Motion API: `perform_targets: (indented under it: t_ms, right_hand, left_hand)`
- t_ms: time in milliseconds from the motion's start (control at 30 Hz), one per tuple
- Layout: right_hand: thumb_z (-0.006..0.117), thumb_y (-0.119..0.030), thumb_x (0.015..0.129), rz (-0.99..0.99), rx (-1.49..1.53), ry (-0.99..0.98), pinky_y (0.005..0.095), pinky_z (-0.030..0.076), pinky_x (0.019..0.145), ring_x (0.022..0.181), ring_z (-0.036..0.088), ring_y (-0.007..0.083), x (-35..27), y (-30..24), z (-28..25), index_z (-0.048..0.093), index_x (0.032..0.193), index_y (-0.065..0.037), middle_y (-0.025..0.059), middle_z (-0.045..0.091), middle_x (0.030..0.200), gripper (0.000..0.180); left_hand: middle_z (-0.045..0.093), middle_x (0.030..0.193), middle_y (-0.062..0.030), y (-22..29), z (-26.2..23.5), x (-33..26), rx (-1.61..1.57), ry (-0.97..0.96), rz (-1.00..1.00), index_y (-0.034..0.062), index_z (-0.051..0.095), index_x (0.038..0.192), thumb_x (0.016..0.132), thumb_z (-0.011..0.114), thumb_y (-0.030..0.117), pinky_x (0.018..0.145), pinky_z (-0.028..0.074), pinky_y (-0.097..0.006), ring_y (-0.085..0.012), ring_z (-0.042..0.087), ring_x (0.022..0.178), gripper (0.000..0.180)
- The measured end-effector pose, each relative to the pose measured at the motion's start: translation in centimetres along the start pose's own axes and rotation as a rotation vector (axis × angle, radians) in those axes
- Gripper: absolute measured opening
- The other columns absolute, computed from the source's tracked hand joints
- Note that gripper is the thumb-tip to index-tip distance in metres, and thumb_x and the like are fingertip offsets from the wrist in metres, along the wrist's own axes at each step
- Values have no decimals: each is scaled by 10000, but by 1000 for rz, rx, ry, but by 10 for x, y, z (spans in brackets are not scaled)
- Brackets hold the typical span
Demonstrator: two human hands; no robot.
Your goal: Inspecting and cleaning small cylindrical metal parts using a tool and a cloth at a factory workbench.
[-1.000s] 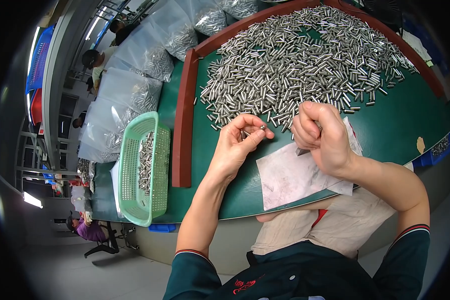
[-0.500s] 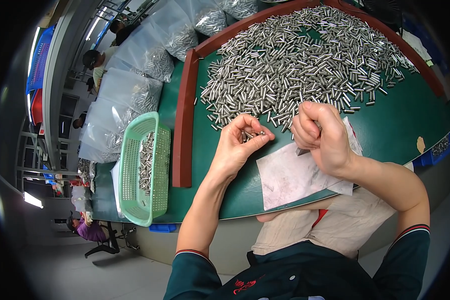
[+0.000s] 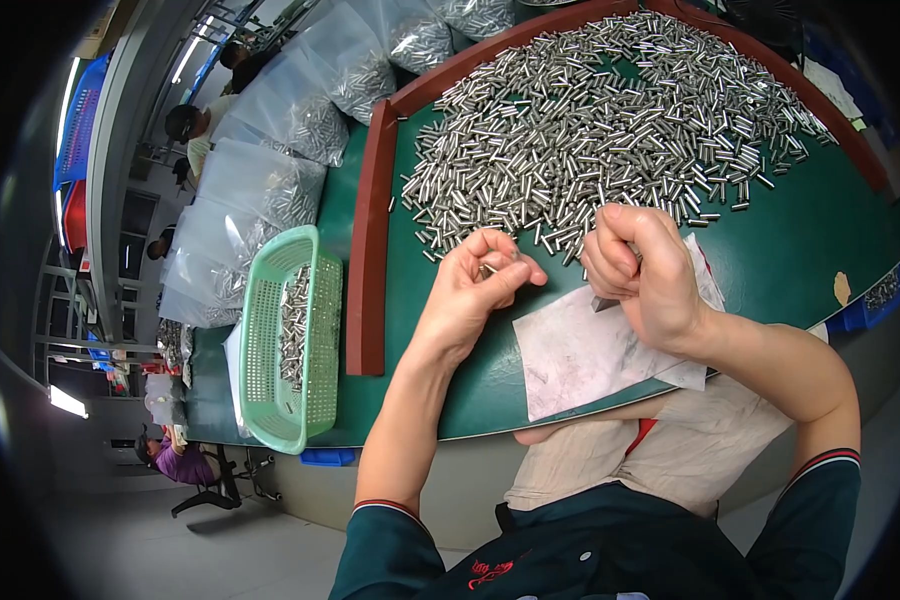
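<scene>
A wide heap of small shiny metal pins (image 3: 580, 140) covers the far part of the green table. At its near edge my left hand (image 3: 470, 295) is curled with several pins (image 3: 486, 270) in it, partly hidden by the fingers and thumb. To its right, my right hand (image 3: 655, 275) is closed in a fist around a dark metal piece (image 3: 602, 303). Only a short end of that piece sticks out below the fist, so its kind is hidden. Beneath the right hand lies a smudged whitish sheet (image 3: 570, 365).
A reddish-brown wooden rail (image 3: 366, 300) borders the heap on the left and back. Beyond it stands a green plastic basket (image 3: 320, 390) holding pins, with clear bags of pins (image 3: 290, 190) behind. A blue bin (image 3: 855, 318) sits at the right edge. Other people are in the left background.
The thumb of my left hand has drawn back over the curled fingers, covering more of the pins. My right hand has stayed in place.
</scene>
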State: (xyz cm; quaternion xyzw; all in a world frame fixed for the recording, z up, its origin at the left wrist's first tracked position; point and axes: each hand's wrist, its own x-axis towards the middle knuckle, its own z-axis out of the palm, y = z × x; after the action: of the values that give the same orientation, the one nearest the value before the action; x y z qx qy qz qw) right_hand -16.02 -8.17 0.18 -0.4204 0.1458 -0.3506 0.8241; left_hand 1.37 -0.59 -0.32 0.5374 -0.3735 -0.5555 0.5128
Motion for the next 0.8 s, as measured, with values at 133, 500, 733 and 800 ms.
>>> perform_targets:
  t_ms: [133, 500, 733, 800]
  right_hand:
    - [366, -192, 833, 22, 29, -18, 230, 176, 385, 397, 202, 59, 0, 0, 0, 290, 485, -99, -29, 278, 436, 368]
    - [327, -189, 840, 17, 45, -15, 240, 164, 400, 408, 184, 73, 1, 2, 1, 273, 493, -102, -18, 254, 423, 362]
    - [303, -229, 872, 16, 20, -30, 235, 170, 395, 385, 164, 74, 3, 2, 2, 279, 504, -122, -34, 234, 408, 383]
    - [305, -225, 870, 13, 21, -29, 234, 170, 395, 384, 163, 74, 3, 3, 1, 277, 505, -121, -33, 237, 412, 380]
  left_hand:
    - [584, 805, -108, 9, -22, -2, -349, -18, 77, 76, 475, 921, 848, 509, 92, 478, 289, -177, -37, 321, 480, 81]
    - [421, 593, -8, 13, -42, -12, -188, 181, 17, 63, 456, 627, 818, 519, 210, 442, 256, -202, -70, 308, 484, 248]
    - [432, 506, 0, 9, -31, -13, 817, 372, 144, -4, 535, 628, 726, 656, 139, 444, 326, -244, -72, 385, 473, 212]
    - [449, 485, -28, 8, -29, -13, 896, 373, 142, -4, 533, 617, 712, 672, 159, 442, 349, -269, -106, 418, 442, 235]
